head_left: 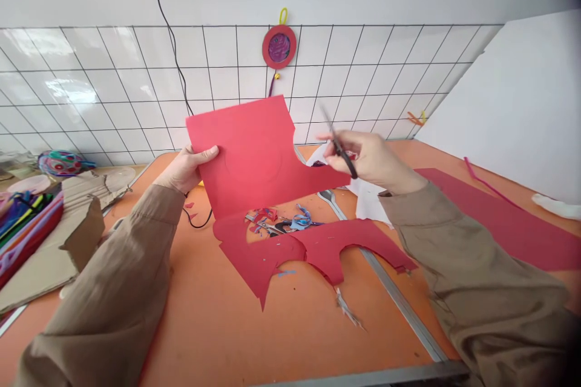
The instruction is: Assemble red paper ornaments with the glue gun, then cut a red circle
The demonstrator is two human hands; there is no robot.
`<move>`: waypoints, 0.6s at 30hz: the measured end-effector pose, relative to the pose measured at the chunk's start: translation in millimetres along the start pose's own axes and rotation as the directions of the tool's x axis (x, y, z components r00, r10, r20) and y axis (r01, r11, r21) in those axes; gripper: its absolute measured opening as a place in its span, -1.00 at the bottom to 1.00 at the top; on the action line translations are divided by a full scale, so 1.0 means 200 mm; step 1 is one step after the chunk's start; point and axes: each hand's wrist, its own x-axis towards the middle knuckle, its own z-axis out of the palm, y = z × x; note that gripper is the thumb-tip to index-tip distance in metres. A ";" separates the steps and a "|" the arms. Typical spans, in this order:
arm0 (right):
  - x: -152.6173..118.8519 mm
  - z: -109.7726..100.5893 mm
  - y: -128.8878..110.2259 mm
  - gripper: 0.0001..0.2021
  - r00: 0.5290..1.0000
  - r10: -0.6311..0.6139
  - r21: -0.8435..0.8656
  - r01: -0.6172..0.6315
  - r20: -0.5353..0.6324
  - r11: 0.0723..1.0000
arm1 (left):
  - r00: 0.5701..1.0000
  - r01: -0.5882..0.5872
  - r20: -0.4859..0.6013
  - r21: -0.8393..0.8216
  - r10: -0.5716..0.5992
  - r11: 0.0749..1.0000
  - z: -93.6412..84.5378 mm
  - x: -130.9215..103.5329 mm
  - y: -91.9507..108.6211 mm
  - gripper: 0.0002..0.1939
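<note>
Well, the left hand [189, 166] has the red paper [249, 160] pinched between thumb and fingers. It goes longways from them toward the right hand [374, 160], whose fingers curl round the scissors [340, 151].

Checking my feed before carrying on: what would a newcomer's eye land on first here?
A large bright red paper sheet likely catches the eye first, held up near the centre by the left hand. Next come the dark-handled scissors in the right hand, then the round red-rimmed ornament on the white tiled wall.
</note>
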 end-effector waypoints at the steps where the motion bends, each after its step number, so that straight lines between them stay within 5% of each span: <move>1: 0.01 0.00 0.00 -0.68 0.998 0.000 0.015 0.001 -0.062 1.000 | 0.999 -0.050 -0.016 -0.013 0.050 0.999 0.00 0.00 0.01 -0.67; 6: 0.03 0.01 -0.02 -0.69 0.950 0.031 0.089 -0.003 -0.310 0.996 | 0.975 -0.201 -0.093 0.014 0.202 0.979 -0.01 0.01 0.06 -0.71; 14: 0.00 0.05 -0.10 -0.70 0.932 0.035 0.105 0.003 -0.361 0.994 | 0.954 -0.243 -0.164 0.064 0.251 0.968 0.05 -0.03 0.14 -0.77; 18: -0.02 0.05 -0.14 -0.72 0.942 0.045 0.165 0.010 -0.331 0.986 | 0.973 -0.193 -0.108 0.103 0.204 0.976 0.08 -0.05 0.16 -0.79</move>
